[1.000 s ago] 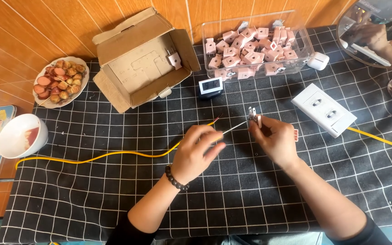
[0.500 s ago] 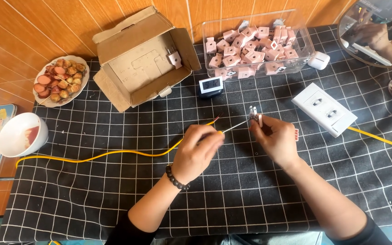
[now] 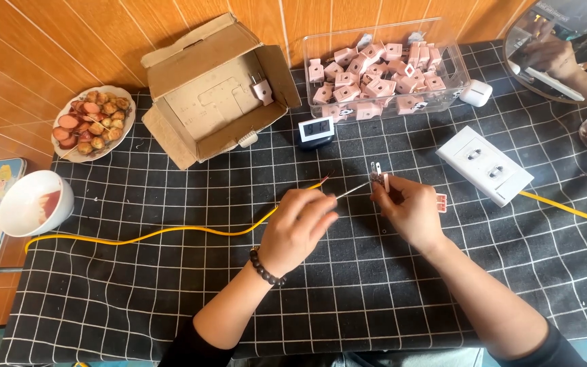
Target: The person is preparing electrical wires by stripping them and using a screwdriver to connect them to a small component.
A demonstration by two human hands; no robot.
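Note:
My left hand (image 3: 299,228) pinches a thin metal tool or wire end (image 3: 352,189), its tip pointing at the small part in my other hand. My right hand (image 3: 412,209) holds a small pink plug part (image 3: 378,177) with two metal prongs sticking up. A yellow wire (image 3: 171,232) runs from the left across the black checked cloth (image 3: 171,299) to my left hand, its bare tip at the cloth's centre. Both hands hover just above the cloth, close together.
An open cardboard box (image 3: 215,88) and a clear bin of several pink plug parts (image 3: 382,71) sit at the back. A small digital clock (image 3: 316,130), white socket plate (image 3: 484,165), white bowl (image 3: 34,202), food plate (image 3: 92,121) and a second yellow wire (image 3: 572,211) lie around.

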